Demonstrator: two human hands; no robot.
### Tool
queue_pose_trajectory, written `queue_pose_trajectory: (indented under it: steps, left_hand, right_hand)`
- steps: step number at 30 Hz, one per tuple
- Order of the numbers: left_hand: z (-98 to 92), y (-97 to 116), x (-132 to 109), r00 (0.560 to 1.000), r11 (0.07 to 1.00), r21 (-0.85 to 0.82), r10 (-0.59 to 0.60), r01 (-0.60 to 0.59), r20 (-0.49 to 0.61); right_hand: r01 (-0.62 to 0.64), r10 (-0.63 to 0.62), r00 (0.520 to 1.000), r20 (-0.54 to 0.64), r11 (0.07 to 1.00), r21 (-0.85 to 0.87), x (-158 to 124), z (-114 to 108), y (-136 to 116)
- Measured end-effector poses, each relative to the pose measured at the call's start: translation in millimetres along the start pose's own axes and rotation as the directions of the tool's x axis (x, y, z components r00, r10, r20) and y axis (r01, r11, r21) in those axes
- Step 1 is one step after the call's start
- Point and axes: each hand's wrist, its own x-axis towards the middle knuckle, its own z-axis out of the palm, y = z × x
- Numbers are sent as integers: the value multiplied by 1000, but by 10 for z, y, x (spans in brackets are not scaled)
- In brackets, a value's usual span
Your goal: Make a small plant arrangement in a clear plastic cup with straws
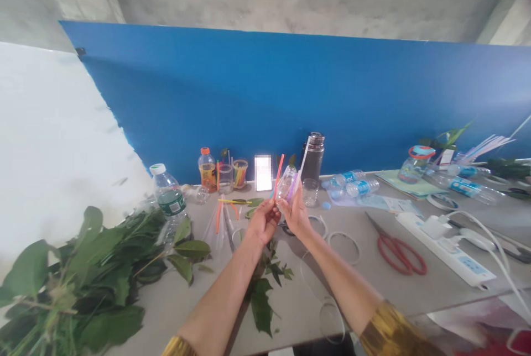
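Observation:
Above the middle of the table, my right hand (296, 213) is wrapped round a clear plastic bottle (285, 183). A purple straw (292, 187) and a pale straw (306, 158) stand along the bottle, close to my right fingers. My left hand (263, 221) is closed, its fingertips pinched at the lower end of a red straw (279, 172) beside the bottle. A bit of blue shows by the red straw, too small to name. Fingers cover the bottle's lower part. Green leaves (262, 303) lie on the table below my forearms.
Leafy branches (95, 267) and a green-labelled bottle (169, 193) are on the left. Loose straws (224, 218) lie nearer. A black thermos (314, 158) stands behind. On the right are red-handled scissors (400, 254), a power strip (446, 248) and blue-labelled bottles (362, 187).

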Motion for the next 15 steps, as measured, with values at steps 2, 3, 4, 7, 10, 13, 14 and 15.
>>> queue_pose_trajectory:
  steps: [2,3,4,7,10,13,14,15]
  left_hand:
    - [4,1,-3,1000,1000,-14,-18,18,-8]
    - [5,0,-2,1000,1000,-16,-19,19,-6]
    - [4,0,0,1000,1000,-19,-21,21,-4]
    - [-7,-2,8,1000,999,-23,-22,22,-2]
    - [-17,0,9,999,999,-25,-29,29,19]
    - [-17,4,-1,998,999,-21,-35,36,43]
    - [-15,4,-5,998,999,-20,-36,37,46]
    - [-12,5,-9,998,999,-20,-37,38,47]
  right_hand:
    - [-4,4,1000,1,1000,-8,-1,10,16]
    - [-5,5,1000,2,1000,-12,-2,14,23]
    - [-5,5,1000,2,1000,-16,-2,16,29]
    - [-3,3,1000,0,1000,-17,-3,17,36]
    - [-4,4,1000,-7,1000,16,0,9,18]
    - [-20,20,1000,-4,999,31,0,-2,-18]
    - [-25,25,1000,-3,999,33,0,-5,-32]
    - [-26,26,1000,-3,999,37,0,-7,-46]
